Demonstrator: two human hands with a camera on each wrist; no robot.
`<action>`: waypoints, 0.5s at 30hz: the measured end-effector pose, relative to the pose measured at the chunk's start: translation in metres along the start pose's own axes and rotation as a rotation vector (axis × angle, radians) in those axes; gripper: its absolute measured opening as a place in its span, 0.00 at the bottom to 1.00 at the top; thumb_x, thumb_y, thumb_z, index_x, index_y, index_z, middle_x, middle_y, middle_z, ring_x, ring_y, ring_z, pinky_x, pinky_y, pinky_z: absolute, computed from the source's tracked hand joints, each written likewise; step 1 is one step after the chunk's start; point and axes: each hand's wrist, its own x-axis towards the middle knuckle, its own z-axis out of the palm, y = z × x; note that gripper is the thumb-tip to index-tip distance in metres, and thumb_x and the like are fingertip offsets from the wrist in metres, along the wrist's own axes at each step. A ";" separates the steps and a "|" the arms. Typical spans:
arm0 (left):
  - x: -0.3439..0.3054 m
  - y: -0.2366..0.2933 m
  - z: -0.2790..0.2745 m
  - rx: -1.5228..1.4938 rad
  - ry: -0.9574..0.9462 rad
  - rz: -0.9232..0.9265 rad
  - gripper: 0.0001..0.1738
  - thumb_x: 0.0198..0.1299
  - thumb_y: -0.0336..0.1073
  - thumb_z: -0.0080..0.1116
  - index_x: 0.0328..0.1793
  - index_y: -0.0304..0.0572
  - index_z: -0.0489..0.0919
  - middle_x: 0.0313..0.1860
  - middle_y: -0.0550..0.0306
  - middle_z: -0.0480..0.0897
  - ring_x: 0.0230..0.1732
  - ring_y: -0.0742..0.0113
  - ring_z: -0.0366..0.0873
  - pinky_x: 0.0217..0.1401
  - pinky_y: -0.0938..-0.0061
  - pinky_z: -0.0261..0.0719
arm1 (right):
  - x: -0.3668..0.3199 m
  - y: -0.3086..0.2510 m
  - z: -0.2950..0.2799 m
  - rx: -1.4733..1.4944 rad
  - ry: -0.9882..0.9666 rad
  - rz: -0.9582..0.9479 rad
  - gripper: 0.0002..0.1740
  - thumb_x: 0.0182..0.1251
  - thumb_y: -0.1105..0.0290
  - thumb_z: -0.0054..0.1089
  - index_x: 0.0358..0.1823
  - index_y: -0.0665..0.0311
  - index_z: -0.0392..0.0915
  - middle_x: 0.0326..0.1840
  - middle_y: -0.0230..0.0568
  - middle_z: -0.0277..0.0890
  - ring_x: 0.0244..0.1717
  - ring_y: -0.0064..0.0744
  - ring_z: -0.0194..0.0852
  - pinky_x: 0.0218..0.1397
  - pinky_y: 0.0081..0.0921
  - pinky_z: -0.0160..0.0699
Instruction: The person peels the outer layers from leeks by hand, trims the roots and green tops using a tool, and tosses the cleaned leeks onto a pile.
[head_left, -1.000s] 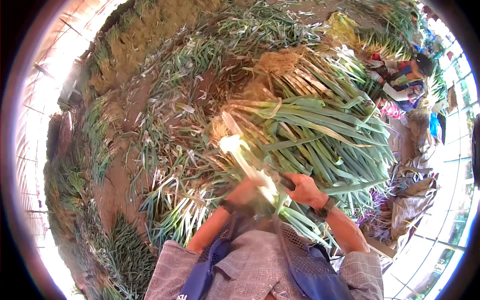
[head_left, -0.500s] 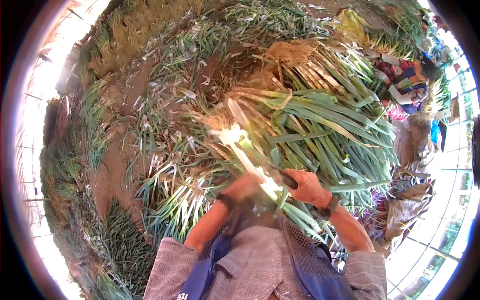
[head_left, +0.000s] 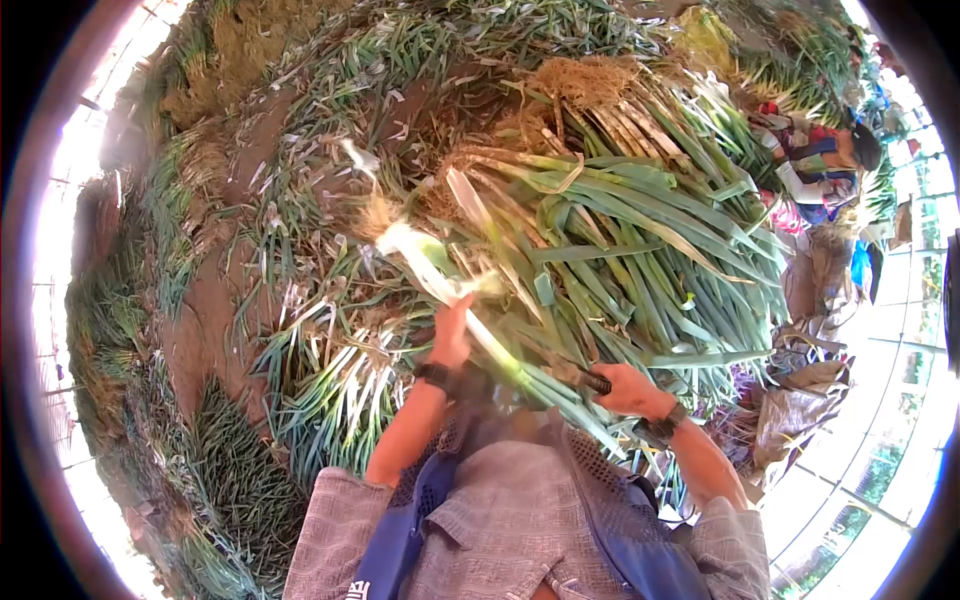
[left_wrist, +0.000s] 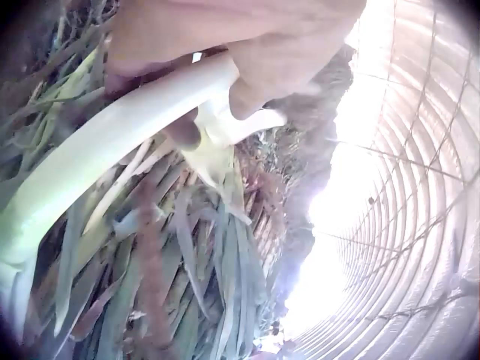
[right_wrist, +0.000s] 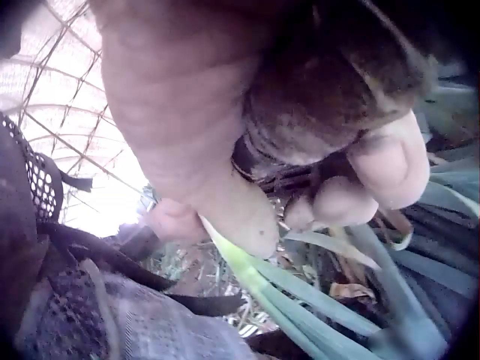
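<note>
My left hand (head_left: 452, 335) grips a leek (head_left: 485, 345) around its pale stalk; the root end points up and left, the green leaves run down toward my body. In the left wrist view, fingers curl over the white stalk (left_wrist: 112, 142), and a loose strip of pale outer leaf (left_wrist: 255, 124) sticks out beside them. My right hand (head_left: 630, 390) holds a tool by its dark, worn handle (right_wrist: 315, 112), right of the leek's green part. Its working end is blurred in the head view. Green leaves (right_wrist: 300, 300) pass below the right thumb.
A big pile of untrimmed leeks (head_left: 640, 250) with brown roots lies ahead and right. Trimmed leeks (head_left: 340, 390) are heaped at left, near a darker heap of greens (head_left: 240, 480). Leaf scraps litter the soil. Another person (head_left: 815, 175) sits at far right, beyond brown sacking (head_left: 800, 410).
My left hand and the leek have moved up and left, swinging the root end outward. The right hand with the tool has shifted slightly right, so the hands are farther apart.
</note>
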 end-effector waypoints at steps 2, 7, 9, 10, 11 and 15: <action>0.002 0.019 0.000 -0.134 0.023 -0.051 0.14 0.66 0.42 0.61 0.48 0.41 0.75 0.29 0.58 0.78 0.27 0.64 0.78 0.27 0.61 0.81 | -0.010 0.015 0.004 -0.047 0.013 0.054 0.18 0.55 0.64 0.60 0.49 0.59 0.80 0.31 0.55 0.79 0.33 0.55 0.78 0.38 0.43 0.75; 0.015 0.093 -0.019 -0.112 0.287 0.371 0.20 0.67 0.54 0.57 0.44 0.46 0.69 0.31 0.60 0.72 0.19 0.71 0.71 0.15 0.73 0.74 | -0.010 0.033 0.007 0.033 0.101 0.207 0.19 0.51 0.64 0.62 0.45 0.63 0.79 0.33 0.58 0.80 0.37 0.58 0.79 0.41 0.46 0.76; 0.012 0.134 -0.034 -0.072 0.400 0.588 0.23 0.68 0.56 0.54 0.51 0.42 0.71 0.32 0.58 0.74 0.19 0.70 0.72 0.12 0.74 0.73 | 0.001 0.042 0.012 -0.033 0.132 0.190 0.19 0.52 0.65 0.61 0.45 0.63 0.79 0.34 0.59 0.80 0.39 0.59 0.79 0.43 0.48 0.76; 0.025 0.153 -0.062 -0.013 0.419 0.648 0.25 0.69 0.56 0.52 0.51 0.40 0.72 0.31 0.57 0.75 0.19 0.70 0.73 0.12 0.73 0.73 | 0.006 0.045 0.015 -0.097 0.161 0.176 0.19 0.52 0.65 0.60 0.46 0.64 0.79 0.35 0.60 0.80 0.41 0.60 0.79 0.45 0.49 0.75; 0.033 0.174 -0.091 0.049 0.477 0.635 0.26 0.70 0.58 0.51 0.48 0.39 0.72 0.28 0.57 0.75 0.18 0.70 0.72 0.13 0.73 0.73 | 0.011 0.045 0.016 -0.098 0.153 0.175 0.19 0.52 0.65 0.60 0.46 0.64 0.79 0.35 0.60 0.80 0.41 0.60 0.79 0.45 0.49 0.75; 0.010 0.255 -0.173 0.423 0.757 0.750 0.31 0.71 0.60 0.45 0.50 0.32 0.73 0.31 0.51 0.76 0.27 0.54 0.74 0.29 0.59 0.73 | 0.035 0.052 0.025 -0.133 0.108 0.211 0.20 0.52 0.66 0.58 0.47 0.65 0.78 0.38 0.60 0.81 0.44 0.62 0.78 0.49 0.51 0.76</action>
